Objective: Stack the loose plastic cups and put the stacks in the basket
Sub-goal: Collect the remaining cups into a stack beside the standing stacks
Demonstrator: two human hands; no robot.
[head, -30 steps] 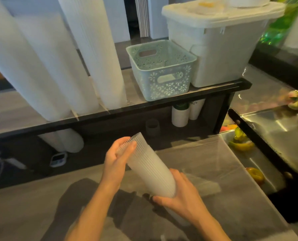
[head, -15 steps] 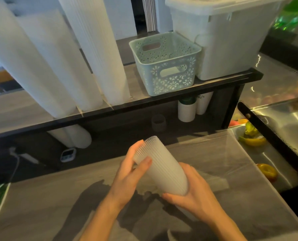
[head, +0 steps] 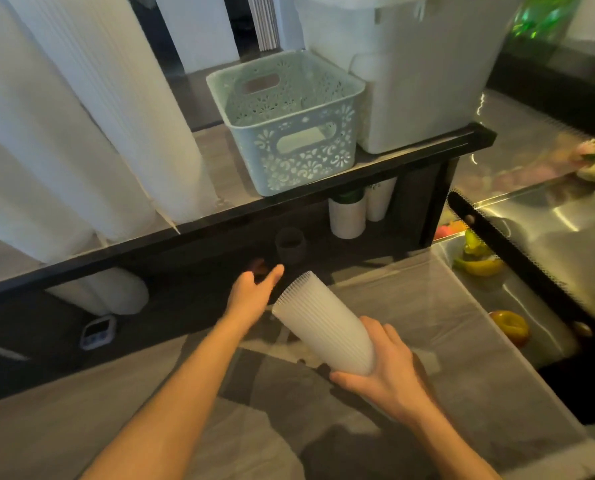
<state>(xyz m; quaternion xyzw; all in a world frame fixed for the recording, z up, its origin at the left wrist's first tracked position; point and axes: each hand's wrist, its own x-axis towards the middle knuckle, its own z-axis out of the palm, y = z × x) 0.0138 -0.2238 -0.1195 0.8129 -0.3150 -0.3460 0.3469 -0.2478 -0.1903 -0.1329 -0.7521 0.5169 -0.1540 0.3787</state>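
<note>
A stack of translucent ribbed plastic cups [head: 320, 323] lies tilted above the grey counter, rims pointing up and to the left. My right hand [head: 386, 372] grips its lower end from beneath. My left hand [head: 252, 292] hovers just left of the rims with fingers stretched forward, apart from the stack and holding nothing. The pale green perforated basket [head: 324, 88] stands on the raised black shelf beyond the hands; it looks empty inside.
Tall white cup stacks [head: 91, 116] lean on the shelf at left. A white lidded bin [head: 424, 67] stands right of the basket. White cups [head: 346, 216] and a dark cup [head: 291, 244] sit under the shelf. A glass display case with fruit [head: 507, 323] borders the counter's right side.
My left hand has let go of the top of the stack and moved forward and left. My right hand still holds the stack, now a little lower and further right.
</note>
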